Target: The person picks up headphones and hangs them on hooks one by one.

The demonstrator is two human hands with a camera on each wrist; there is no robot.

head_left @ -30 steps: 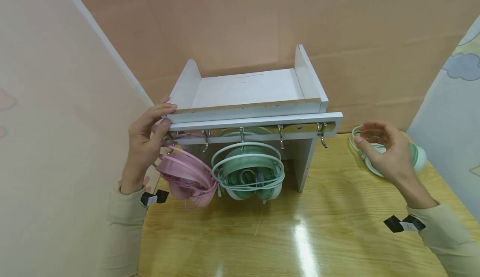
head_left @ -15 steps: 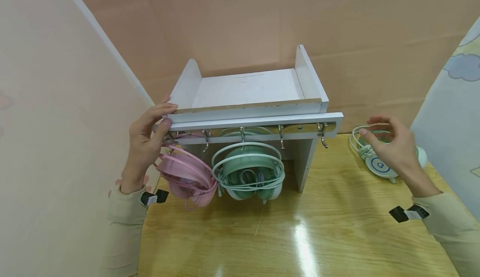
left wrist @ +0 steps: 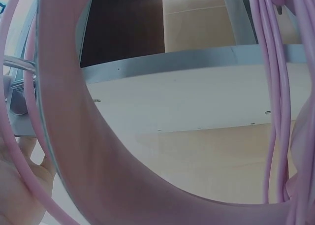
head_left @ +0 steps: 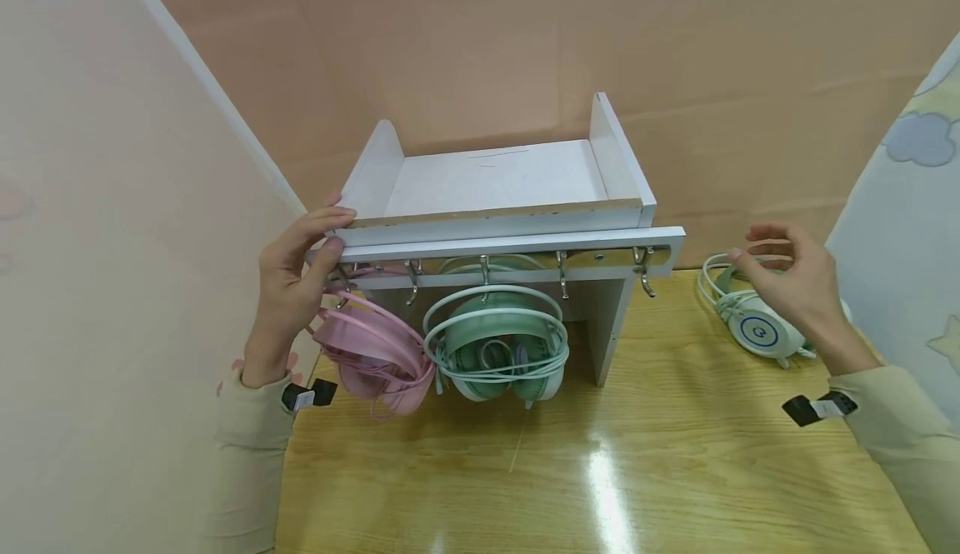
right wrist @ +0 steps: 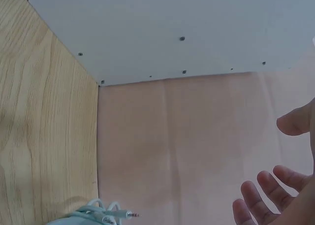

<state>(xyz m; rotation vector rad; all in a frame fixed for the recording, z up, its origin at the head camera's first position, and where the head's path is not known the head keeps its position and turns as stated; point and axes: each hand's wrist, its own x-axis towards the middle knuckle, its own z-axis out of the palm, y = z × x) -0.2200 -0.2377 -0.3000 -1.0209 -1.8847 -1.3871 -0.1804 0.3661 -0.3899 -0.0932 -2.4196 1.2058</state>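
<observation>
At the left end of the white shelf [head_left: 498, 179], my left hand [head_left: 291, 269] grips the corner, fingers on top and thumb on the front rail. Pink headphones [head_left: 375, 341] hang from a hook just below it. In the left wrist view their headband [left wrist: 78, 141] covers part of the left hand [left wrist: 22, 183]. Green headphones [head_left: 498, 325] hang from the middle hook, cable looped around them. My right hand [head_left: 798, 283], fingers loosely bent and holding nothing, is above white-and-green headphones [head_left: 761, 329] lying on the table, partly hiding them. The right wrist view shows these fingers [right wrist: 253, 203] apart from anything.
Metal hooks [head_left: 562, 275] line the front rail, those right of the green headphones bare. The shelf's side panel [head_left: 615, 321] stands on the wooden table [head_left: 675, 454]. Walls rise at left [head_left: 150, 287], back [head_left: 750, 104] and right [head_left: 885, 229]. A cable plug [right wrist: 123, 214] shows near the right wrist.
My right hand has moved right and slightly up, uncovering the round ear cup of the headphones on the table. The left hand and the hanging headphones stay as they were.
</observation>
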